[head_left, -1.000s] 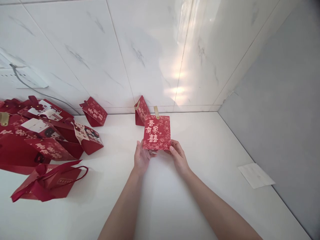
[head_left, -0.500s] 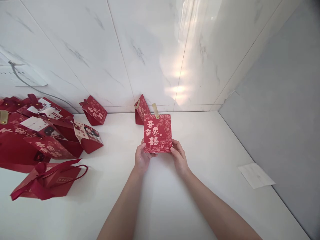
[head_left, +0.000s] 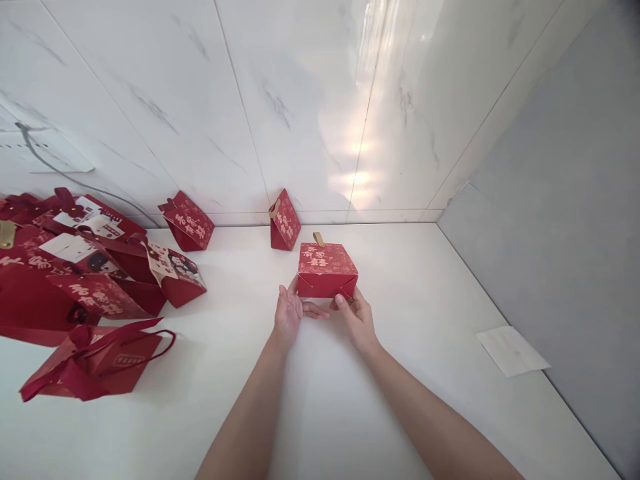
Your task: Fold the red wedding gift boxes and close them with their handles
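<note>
A red gift box (head_left: 328,267) with pale Chinese characters and a gold strap is tipped so that its folded underside faces me. My right hand (head_left: 356,319) grips its lower right corner, thumb on the underside and fingers behind. At the lower left edge, my left hand (head_left: 290,316) is open, its thumb standing clear of the box and some fingers stretched out beneath it. Part of that hand is hidden behind the box. A matching gift box (head_left: 285,221) stands behind and to the left, by the wall.
On the left of the white table (head_left: 240,413) lies a cluster of red gift boxes (head_left: 107,303), with a ribboned red bag (head_left: 103,367) in front. Another red box (head_left: 189,223) leans near the wall. At right lies a white paper (head_left: 513,351) beside a grey panel (head_left: 565,220).
The gift box has tipped back and moved slightly right, showing its underside instead of its front. My left thumb has come off it; my right hand keeps its grip.
</note>
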{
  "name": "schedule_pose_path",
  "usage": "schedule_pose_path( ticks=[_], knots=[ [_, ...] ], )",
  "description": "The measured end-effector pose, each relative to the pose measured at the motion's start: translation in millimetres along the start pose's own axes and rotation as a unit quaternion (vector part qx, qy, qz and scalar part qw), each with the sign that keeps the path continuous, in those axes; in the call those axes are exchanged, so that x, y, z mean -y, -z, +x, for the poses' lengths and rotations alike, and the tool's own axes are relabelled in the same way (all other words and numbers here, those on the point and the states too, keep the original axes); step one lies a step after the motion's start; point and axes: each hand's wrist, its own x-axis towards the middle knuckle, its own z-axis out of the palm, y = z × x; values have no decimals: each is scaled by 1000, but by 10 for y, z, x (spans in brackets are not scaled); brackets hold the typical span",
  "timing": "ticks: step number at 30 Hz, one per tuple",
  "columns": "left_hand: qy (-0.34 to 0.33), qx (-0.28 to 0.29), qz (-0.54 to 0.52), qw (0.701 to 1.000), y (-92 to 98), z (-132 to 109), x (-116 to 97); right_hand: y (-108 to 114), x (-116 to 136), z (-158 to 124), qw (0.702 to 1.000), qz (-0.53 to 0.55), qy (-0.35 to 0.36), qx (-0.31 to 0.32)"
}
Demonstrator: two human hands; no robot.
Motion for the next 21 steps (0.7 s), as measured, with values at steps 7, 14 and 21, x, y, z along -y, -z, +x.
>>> schedule_pose_path(
  ticks=[7, 14, 21],
  knots=[
    [5, -10, 86, 996, -66, -28, 35, 10, 44, -10, 996, -1, -50, -70],
    [-5, -18, 116, 993, -90, -19, 30, 12, 31, 2, 996, -7, -65, -68],
    [2, -23, 107, 994, -82, -12, 48, 22, 36, 15, 995, 8, -67, -69]
  ],
)
